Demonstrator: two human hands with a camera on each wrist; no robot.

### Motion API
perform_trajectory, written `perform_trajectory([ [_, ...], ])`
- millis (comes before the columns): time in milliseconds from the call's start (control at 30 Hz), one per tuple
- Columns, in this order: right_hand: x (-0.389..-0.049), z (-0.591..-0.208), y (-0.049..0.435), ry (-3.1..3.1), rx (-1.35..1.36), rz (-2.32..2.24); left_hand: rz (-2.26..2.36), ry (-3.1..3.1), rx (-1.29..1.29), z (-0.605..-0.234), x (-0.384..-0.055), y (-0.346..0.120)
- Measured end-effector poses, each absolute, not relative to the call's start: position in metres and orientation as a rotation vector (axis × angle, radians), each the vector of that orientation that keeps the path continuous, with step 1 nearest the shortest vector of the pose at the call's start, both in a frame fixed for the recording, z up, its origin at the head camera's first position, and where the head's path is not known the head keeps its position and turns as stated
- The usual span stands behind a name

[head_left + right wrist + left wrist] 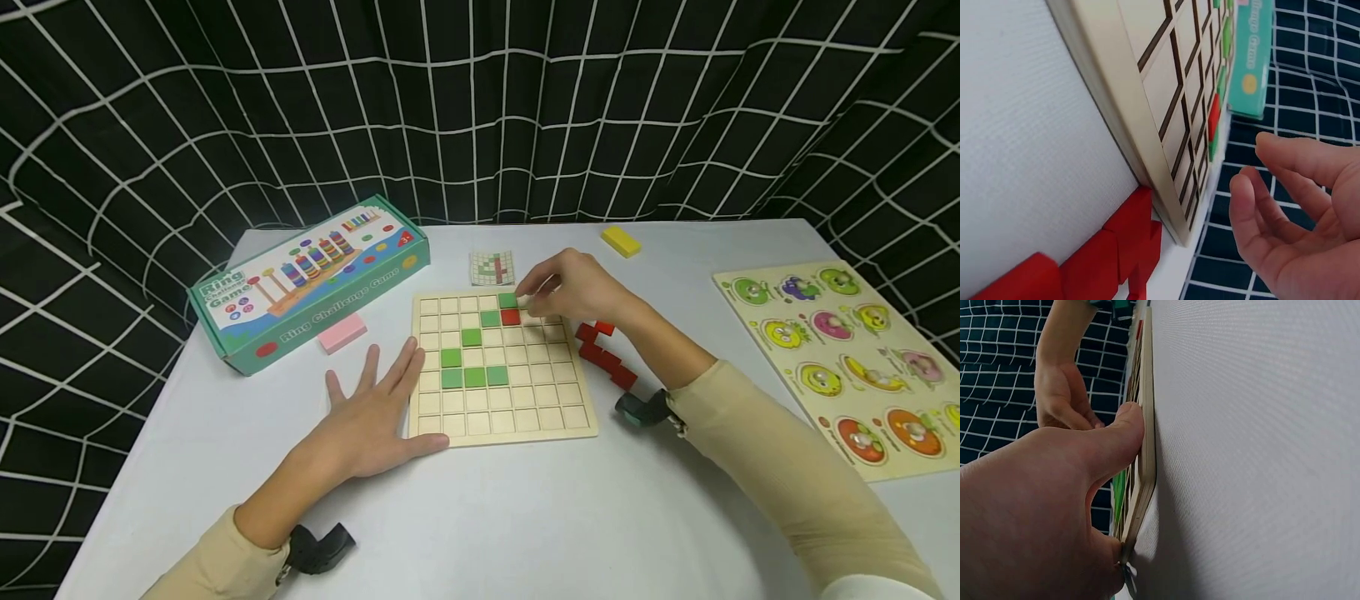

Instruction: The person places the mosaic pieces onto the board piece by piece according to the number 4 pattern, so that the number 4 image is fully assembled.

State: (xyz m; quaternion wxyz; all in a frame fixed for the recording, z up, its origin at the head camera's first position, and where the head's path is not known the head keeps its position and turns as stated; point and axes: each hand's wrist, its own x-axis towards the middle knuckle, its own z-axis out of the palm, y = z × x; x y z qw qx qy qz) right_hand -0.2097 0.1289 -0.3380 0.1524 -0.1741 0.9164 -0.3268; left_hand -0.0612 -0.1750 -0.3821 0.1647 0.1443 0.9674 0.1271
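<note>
My left hand (369, 427) lies spread against the board (534, 417), but my right hand's (577, 287) parted, empty fingers could, dipping carelessly, jostle the red tile (510, 317) beside them.

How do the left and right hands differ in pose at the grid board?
The left hand is spread, fingers mostly straight; the right hand has bent fingers, thumb and fingertips apart.
The left hand touches the grid board at its near left corner; the right hand is raised over its far side.
Both are bare, with beige sleeves above the wrists.
</note>
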Motion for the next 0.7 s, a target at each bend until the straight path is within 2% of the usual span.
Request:
perform_trajectory([
  [400,-0.198,-0.336,0.157,2.639,-0.427,-1.004,0.366,2.756,0.416,-0.382,-0.062,-0.176],
  [700,-0.186,-0.333,0.180,2.619,-0.232,-1.041,0.365,2.751,0.418,-0.382,-0.062,-0.176],
])
